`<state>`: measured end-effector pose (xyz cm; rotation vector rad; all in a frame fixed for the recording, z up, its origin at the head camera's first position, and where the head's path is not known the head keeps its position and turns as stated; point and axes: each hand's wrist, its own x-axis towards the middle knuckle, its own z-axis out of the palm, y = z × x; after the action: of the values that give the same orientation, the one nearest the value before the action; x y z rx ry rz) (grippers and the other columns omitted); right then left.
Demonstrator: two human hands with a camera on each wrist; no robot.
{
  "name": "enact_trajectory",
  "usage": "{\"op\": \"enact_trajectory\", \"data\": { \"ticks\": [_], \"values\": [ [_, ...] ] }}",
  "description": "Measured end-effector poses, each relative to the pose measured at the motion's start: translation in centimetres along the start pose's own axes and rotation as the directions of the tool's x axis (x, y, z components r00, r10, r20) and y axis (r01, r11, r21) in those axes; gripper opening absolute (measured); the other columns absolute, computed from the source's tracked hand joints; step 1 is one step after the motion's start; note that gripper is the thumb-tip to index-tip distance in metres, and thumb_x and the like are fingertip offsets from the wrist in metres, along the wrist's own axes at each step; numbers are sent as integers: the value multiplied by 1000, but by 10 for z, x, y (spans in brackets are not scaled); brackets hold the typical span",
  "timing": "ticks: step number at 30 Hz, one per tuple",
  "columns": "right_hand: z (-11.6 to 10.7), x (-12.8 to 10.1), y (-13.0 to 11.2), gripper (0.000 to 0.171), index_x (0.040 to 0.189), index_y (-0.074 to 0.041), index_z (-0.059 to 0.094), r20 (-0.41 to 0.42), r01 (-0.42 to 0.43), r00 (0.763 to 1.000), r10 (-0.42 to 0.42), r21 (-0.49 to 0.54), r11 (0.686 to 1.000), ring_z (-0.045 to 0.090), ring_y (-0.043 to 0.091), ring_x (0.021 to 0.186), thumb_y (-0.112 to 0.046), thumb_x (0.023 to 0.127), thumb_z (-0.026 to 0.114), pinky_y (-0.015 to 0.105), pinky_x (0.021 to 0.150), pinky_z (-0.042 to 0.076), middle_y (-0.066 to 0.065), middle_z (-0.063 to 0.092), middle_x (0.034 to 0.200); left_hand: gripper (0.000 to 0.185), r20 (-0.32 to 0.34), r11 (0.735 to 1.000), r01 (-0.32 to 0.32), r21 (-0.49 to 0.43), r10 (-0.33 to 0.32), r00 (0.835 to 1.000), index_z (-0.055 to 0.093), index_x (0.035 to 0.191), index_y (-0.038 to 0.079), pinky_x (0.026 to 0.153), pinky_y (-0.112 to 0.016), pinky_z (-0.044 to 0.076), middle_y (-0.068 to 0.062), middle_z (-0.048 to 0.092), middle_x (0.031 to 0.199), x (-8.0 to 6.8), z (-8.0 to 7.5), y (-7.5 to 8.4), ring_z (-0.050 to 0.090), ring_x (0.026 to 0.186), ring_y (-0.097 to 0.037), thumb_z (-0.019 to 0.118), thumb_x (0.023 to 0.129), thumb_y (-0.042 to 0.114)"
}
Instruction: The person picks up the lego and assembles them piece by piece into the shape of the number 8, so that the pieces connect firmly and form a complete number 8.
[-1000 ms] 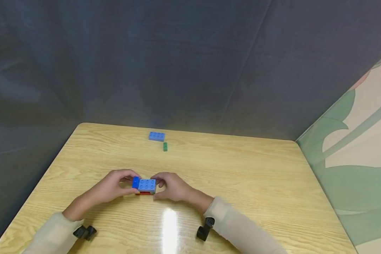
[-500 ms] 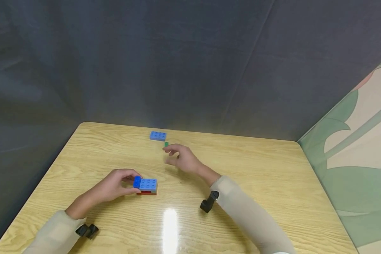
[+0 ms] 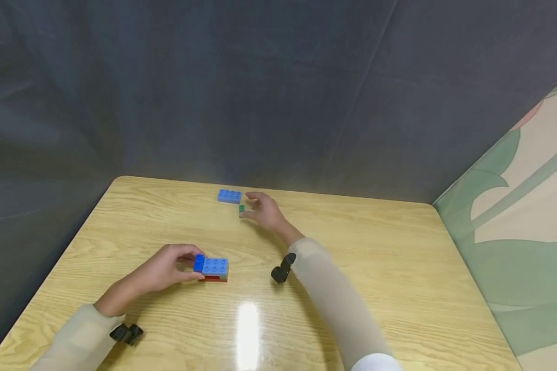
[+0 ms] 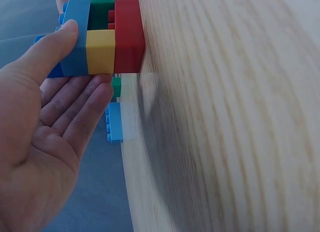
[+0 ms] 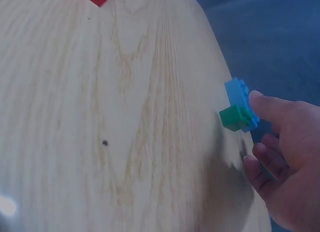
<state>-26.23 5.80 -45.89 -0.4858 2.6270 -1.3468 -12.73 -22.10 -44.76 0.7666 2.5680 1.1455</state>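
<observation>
My left hand pinches the left end of a small stack of toy bricks on the table. Seen from the left wrist, the stack has a red brick at the bottom, yellow and green bricks in the middle, and blue on top; my thumb lies along the blue layer. Farther back, my right hand has its thumb and fingers spread beside a small green brick. In the right wrist view a gap shows between those fingers and the green brick.
Just behind the green brick lies a long blue brick, close to the far edge of the wooden table. A dark curtain hangs behind the table, and a patterned cloth borders its right side.
The right hand has left the stack and travelled away from the body to the green brick. The left hand keeps its hold on the stack, which has barely moved.
</observation>
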Motion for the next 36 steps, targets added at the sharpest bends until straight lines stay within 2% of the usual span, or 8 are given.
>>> {"op": "enact_trajectory", "data": {
  "ticks": [5,10,13,17,22,27,31,36],
  "values": [
    [10,3,3,64,151,-1,46,23,-43,999,43,9,999,54,31,133,-16,95,74,38,109,46,15,53,148,34,3,1000,9,-7,-9,1000,71,114,12,85,-33,59,2,70,108,-3,0,-1,70,100,-20,84,86,23],
    [20,5,-1,59,146,0,52,-7,-42,999,42,-98,994,52,31,135,-18,95,75,38,114,41,15,57,144,33,1,1000,10,-17,-10,1000,71,114,13,85,-32,59,2,70,108,-6,1,-2,70,100,-21,84,86,24],
    [24,5,0,50,139,-4,61,-29,-47,999,42,-206,977,52,29,133,-20,94,76,40,115,39,12,60,139,32,8,1000,8,-24,-8,1000,70,114,14,85,-32,59,2,70,108,-6,2,-1,70,101,-20,84,86,24],
    [24,5,2,42,132,-8,68,-51,-49,998,36,-270,962,54,28,128,-21,93,77,40,113,41,10,62,133,31,15,1000,4,-21,-4,1000,70,113,15,86,-33,59,3,70,108,-4,3,0,70,101,-20,84,86,24],
    [23,2,3,38,127,-7,70,-75,-50,997,35,-211,976,58,28,125,-20,93,77,41,109,45,10,65,131,32,18,1000,11,-20,-11,1000,70,114,15,86,-34,59,2,70,110,-4,2,-1,70,102,-22,83,87,25],
    [19,-3,3,33,121,-6,70,-99,-56,994,41,-155,986,64,23,104,-19,91,76,38,89,54,8,71,114,33,28,1000,21,-20,-21,999,70,114,13,86,-33,59,1,69,110,-4,2,0,70,103,-23,83,87,26],
    [14,-6,2,34,120,-5,70,-92,-18,996,4,-149,989,63,19,90,-19,90,78,33,77,54,6,71,101,33,29,999,24,-21,-24,999,70,115,13,85,-33,59,1,69,110,-4,2,0,70,103,-24,83,87,24],
    [8,-13,-2,37,124,-5,70,-44,43,998,-50,-158,987,64,16,88,-19,91,79,28,73,54,6,72,104,33,29,999,26,-20,-26,999,69,114,13,85,-33,59,1,69,109,-4,1,2,70,102,-24,83,86,23]
  ]
}}
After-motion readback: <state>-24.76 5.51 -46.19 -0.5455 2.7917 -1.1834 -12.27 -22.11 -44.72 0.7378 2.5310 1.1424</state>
